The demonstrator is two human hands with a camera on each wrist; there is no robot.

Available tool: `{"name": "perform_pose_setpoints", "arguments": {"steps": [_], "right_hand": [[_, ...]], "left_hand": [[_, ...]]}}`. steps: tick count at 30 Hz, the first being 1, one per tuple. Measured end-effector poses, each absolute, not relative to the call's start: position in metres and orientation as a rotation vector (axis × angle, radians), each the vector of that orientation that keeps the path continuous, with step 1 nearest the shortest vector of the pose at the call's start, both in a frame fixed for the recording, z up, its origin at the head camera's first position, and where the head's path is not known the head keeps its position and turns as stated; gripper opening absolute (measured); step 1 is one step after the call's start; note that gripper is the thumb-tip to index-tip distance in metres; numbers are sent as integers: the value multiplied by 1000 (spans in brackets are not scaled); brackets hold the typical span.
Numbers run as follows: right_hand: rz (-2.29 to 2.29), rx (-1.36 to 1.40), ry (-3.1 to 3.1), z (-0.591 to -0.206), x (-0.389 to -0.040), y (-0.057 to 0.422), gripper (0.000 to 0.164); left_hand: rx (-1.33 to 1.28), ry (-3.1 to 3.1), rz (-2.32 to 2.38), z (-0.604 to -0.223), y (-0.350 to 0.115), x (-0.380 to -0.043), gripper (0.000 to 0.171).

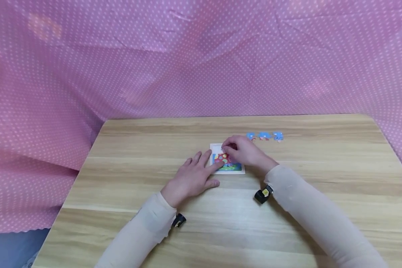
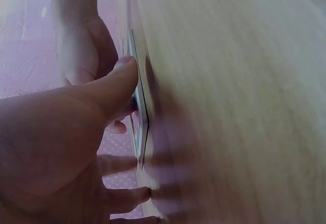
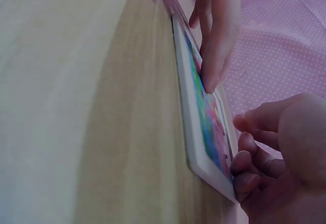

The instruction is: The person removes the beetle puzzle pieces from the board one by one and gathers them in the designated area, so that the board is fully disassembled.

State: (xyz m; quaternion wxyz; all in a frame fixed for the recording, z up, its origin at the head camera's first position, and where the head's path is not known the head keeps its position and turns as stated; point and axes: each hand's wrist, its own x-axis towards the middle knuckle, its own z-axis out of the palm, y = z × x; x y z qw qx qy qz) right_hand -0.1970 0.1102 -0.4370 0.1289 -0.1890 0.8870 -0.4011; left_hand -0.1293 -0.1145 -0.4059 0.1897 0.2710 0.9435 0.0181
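A small jigsaw puzzle [image 1: 228, 167] lies flat in a white-rimmed tray [image 1: 227, 173]; its lower part shows a red, spotted shape over green and blue. The upper strip of the tray looks pale, partly covered by my right hand. My left hand [image 1: 194, 176] is spread, with its index finger laid on the picture and other fingertips at the tray's left edge. My right hand [image 1: 244, 150] bends its fingers over the upper right of the tray, thumb and index fingertips close together. I cannot tell whether a piece is between them. Both hands [image 2: 76, 132] [image 3: 285, 158] appear beside the tray in the wrist views.
Three blue puzzle pieces [image 1: 264, 136] lie in a row behind the tray, to the right. Under everything is a wood-grain table [image 1: 137, 149], with a pink dotted cloth [image 1: 201, 67] hanging behind it. Black wrist cameras [image 1: 262, 195] sit at both wrists.
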Motion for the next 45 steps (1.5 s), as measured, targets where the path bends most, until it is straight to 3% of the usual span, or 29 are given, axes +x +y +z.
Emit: {"name": "perform_pose_setpoints", "arguments": {"steps": [45], "right_hand": [[-1119,-643,2556,-438,-195,108,21]], "left_hand": [[799,2630,33,-404,-115,-134,65]]}}
